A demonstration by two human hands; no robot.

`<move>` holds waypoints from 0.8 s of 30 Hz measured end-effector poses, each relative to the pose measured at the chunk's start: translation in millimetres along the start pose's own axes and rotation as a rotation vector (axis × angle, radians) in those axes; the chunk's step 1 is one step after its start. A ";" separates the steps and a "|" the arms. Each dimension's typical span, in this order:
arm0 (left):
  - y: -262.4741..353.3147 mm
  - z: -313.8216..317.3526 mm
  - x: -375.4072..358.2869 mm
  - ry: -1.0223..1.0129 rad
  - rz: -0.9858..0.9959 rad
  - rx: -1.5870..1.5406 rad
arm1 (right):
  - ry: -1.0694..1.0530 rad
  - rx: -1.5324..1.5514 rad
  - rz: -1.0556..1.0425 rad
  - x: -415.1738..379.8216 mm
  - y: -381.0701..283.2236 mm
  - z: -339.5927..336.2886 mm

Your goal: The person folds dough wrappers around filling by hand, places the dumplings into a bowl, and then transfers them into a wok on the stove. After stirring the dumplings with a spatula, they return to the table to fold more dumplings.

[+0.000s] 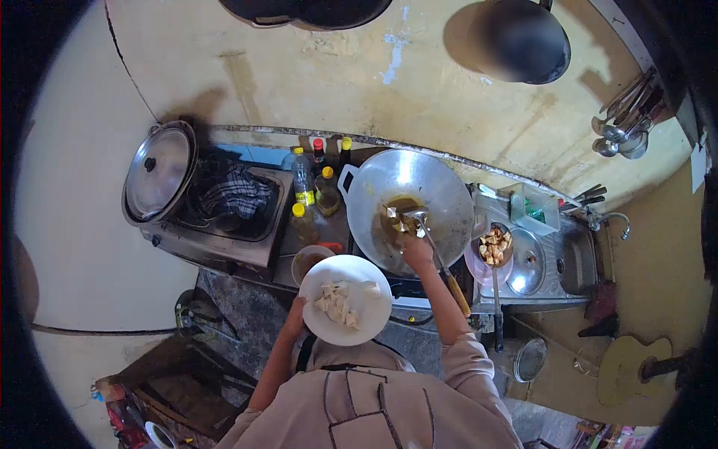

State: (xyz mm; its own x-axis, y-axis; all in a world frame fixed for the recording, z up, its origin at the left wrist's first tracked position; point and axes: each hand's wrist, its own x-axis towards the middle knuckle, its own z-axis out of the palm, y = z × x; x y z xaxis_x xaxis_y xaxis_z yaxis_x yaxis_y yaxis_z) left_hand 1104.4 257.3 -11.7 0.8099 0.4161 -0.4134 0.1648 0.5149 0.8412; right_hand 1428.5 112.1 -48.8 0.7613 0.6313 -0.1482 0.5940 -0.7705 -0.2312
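Observation:
My left hand grips the left rim of a white bowl with several pale cut pieces, which look like tofu, lying in it. My right hand is low inside a large metal wok, its fingers bunched together and partly hidden. Whether a piece is between those fingers I cannot make out. White pieces sit in the oil at the wok's bottom, just beyond the fingers. A spatula with a wooden handle leans in the wok, its handle passing over the near right rim beside my right forearm.
A strainer of browned pieces rests over a pink bowl at the wok's right, by the sink. Bottles and a small bowl stand left of the wok. Farther left, a lidded pot stands on a stove.

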 end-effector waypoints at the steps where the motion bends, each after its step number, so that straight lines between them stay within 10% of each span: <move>1: 5.3 3.8 -2.8 0.005 -0.010 -0.017 | 0.023 -0.026 0.018 9.9 9.2 24.3; 14: 8.2 5.1 -4.8 -0.005 -0.002 -0.007 | 0.310 0.198 0.063 -8.4 -13.1 -64.3; 24: 0.3 17.7 12.4 -0.020 0.041 -0.133 | 0.072 0.604 -0.383 -125.4 -72.1 -127.8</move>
State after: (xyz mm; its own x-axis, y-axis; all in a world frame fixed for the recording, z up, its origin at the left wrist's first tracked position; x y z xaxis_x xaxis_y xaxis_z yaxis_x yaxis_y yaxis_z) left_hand 1124.5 249.4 -10.4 0.8254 0.4245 -0.3721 0.0568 0.5933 0.8030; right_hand 1323.4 77.3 109.3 0.5558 0.8241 0.1090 0.5910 -0.2996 -0.7490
